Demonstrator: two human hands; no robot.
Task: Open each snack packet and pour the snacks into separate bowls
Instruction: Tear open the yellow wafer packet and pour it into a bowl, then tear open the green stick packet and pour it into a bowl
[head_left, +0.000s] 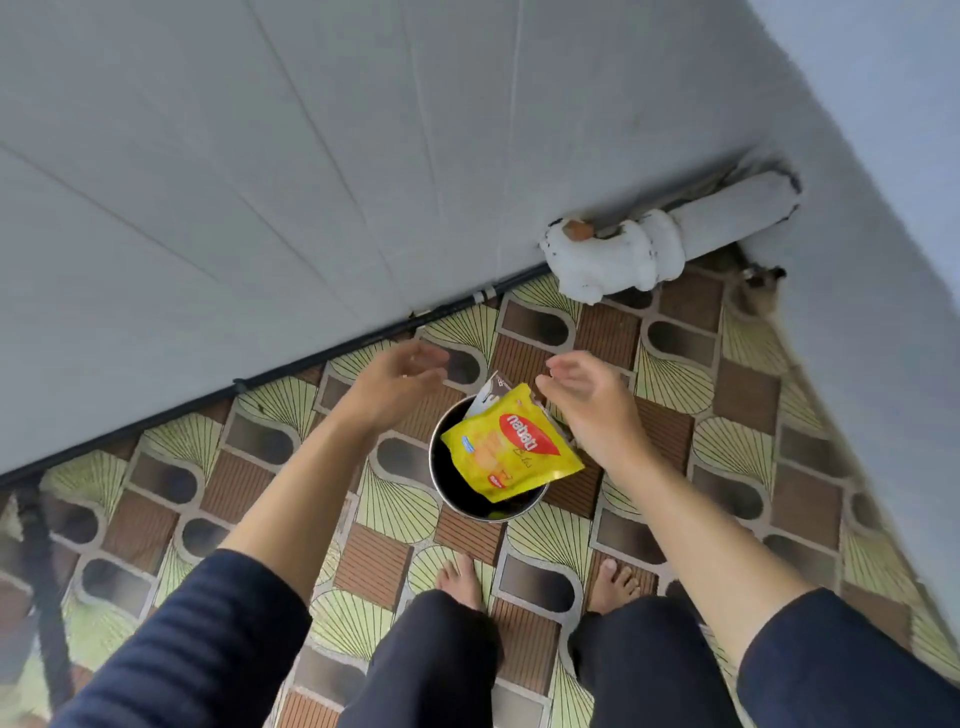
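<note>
Grip wide on left hand (400, 384) and right hand (592, 410) flanking packet (511, 449) on container (456, 488), pipe (623, 249) behind.

Home, floor corner: you stand on bare feet (460, 579) on patterned floor covering (675, 389); grey panelled wall (260, 156); white pipe (623, 244).

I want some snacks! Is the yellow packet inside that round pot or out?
Partly in: the yellow foil snack packet lies tilted in the round metal pot, corners sticking past its rim.
</note>
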